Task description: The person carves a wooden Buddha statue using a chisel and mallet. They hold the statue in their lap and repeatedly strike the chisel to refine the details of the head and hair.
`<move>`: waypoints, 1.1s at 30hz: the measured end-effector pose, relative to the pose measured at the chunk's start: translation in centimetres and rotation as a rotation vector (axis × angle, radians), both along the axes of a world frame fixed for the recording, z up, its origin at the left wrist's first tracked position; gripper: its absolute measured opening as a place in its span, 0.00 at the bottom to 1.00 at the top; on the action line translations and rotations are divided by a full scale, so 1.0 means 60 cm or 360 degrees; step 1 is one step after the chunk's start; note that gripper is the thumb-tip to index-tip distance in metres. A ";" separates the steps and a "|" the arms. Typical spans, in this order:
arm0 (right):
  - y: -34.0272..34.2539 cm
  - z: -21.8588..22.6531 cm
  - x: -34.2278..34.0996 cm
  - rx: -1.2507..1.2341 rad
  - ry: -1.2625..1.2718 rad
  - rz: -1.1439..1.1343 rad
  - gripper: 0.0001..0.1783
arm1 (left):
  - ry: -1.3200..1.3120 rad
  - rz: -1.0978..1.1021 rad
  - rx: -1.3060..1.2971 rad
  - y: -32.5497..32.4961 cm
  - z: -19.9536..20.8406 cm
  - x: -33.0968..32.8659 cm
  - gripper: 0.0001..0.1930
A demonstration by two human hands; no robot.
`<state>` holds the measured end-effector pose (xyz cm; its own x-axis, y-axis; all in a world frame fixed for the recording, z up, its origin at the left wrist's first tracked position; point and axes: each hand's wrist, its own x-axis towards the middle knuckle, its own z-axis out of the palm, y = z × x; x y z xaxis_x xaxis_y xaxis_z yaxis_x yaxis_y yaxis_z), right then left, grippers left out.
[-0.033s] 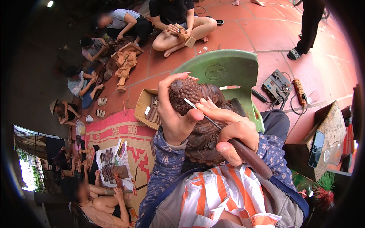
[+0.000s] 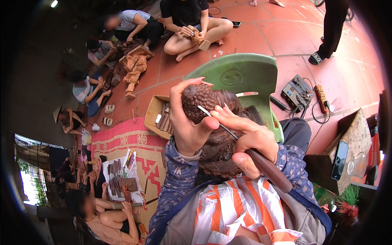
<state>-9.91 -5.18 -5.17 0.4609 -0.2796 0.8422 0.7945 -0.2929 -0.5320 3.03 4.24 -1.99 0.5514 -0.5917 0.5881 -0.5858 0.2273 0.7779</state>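
Observation:
A dark brown carved wooden statue (image 2: 222,153) lies in front of my lap, its head covered in rows of small round curls. My left hand (image 2: 189,118) wraps around that head, fingers over the top and thumb toward the chisel tip. In my right hand (image 2: 255,141) is a carving chisel (image 2: 269,170) with a thick brown handle and thin metal shaft. Its bright tip rests at or just over the curls; contact is hard to make out. My right fingertips lie along the shaft, near my left thumb. Part of the statue is hidden under my hands.
A green plastic chair (image 2: 245,65) stands behind the statue. To its left is a box (image 2: 153,122) of chisels; to its right, a grey control unit (image 2: 297,93) and a power strip (image 2: 321,98) with cables. A phone (image 2: 339,160) lies on a block. Several people carve nearby.

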 end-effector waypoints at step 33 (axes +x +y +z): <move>-0.008 0.036 -0.014 -0.0063 0.0150 -0.0077 0.09 | -0.0031 0.0053 0.0009 -0.004 0.006 -0.005 0.46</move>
<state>-10.75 -5.67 -3.01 0.5256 -0.2709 0.8064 0.7257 -0.3519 -0.5912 2.70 4.02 -1.65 0.5595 -0.5764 0.5956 -0.6079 0.2030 0.7676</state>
